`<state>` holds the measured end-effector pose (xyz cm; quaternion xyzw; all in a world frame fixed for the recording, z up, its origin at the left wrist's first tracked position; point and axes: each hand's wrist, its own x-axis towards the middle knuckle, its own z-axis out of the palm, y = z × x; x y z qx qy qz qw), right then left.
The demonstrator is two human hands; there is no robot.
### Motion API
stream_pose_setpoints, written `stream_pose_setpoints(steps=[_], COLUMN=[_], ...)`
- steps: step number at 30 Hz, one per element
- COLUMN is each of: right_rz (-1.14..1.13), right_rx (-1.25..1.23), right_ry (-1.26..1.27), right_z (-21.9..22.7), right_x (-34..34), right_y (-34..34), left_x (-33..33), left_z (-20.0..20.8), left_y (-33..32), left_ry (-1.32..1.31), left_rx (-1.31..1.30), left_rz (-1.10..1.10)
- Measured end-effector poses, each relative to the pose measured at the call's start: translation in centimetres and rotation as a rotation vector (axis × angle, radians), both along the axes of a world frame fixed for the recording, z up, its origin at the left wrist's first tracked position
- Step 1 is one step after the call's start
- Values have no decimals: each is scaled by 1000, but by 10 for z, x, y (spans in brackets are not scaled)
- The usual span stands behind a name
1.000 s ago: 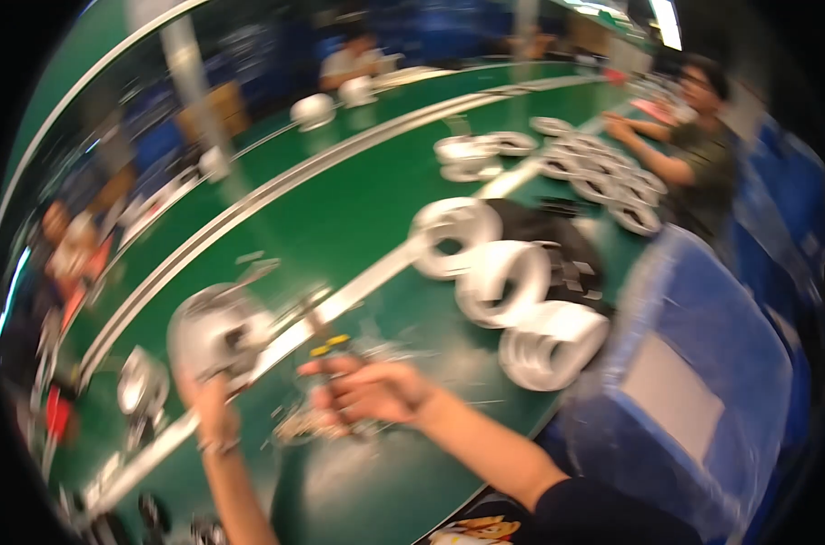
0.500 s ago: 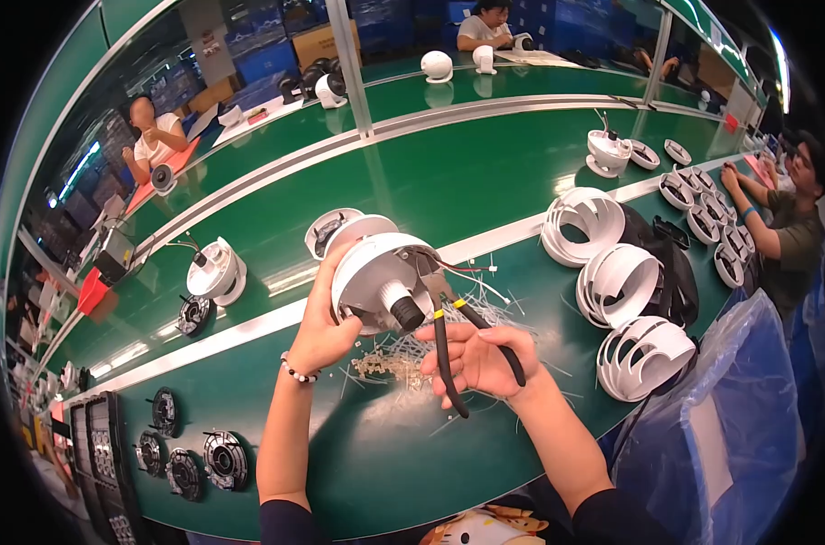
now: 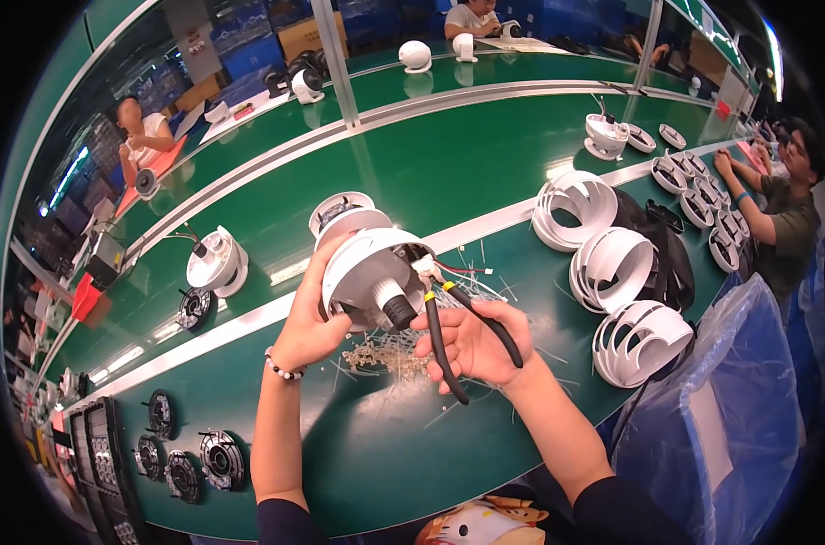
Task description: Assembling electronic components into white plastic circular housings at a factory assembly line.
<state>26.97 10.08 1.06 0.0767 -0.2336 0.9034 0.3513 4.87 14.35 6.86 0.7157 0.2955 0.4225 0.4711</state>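
My left hand [image 3: 305, 325] is closed round the side of a white dome-shaped camera housing [image 3: 356, 257], tilted with its hollow side toward me. Inside it, a ribbed white stem ends in a black cylinder [image 3: 397, 312]. Thin red and white wires [image 3: 467, 269] stick out at its right edge. In my right hand [image 3: 472, 343] are pliers [image 3: 440, 338] with black handles and yellow bands, the handles spread. Their jaws meet a small white part by the wires; whether they grip it cannot be told. Clipped plastic strips [image 3: 467, 363] and tan bits [image 3: 385, 356] lie below.
Several white ring covers [image 3: 576, 211] stand at right beside a blue plastic-lined bin [image 3: 703, 409]. Black round parts [image 3: 222, 460] lie at front left, near a black tray [image 3: 104, 463]. Another white housing [image 3: 217, 261] stands on the green belt. A co-worker [image 3: 790, 182] sits at far right.
The pliers' jaws have moved up to the small white part at the housing's wires. The whole view has shifted slightly; my left hand keeps its hold.
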Motion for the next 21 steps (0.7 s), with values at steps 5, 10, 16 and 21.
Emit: stream_pose_setpoints(steps=[5, 10, 16, 21], right_rz=[4, -10, -14, -5], right_rx=[-46, -43, 2, 15], right_ry=[2, -11, -5, 4], right_z=[-1, 0, 1, 1], right_x=[-1, -2, -2, -2], right_y=[-1, -2, -3, -3], left_x=[1, 0, -3, -2], left_z=[3, 5, 6, 7], left_y=[-1, -2, -2, -3], left_ry=[62, 60, 42, 64], left_rx=[13, 12, 11, 45], left_rz=[19, 14, -31, -22])
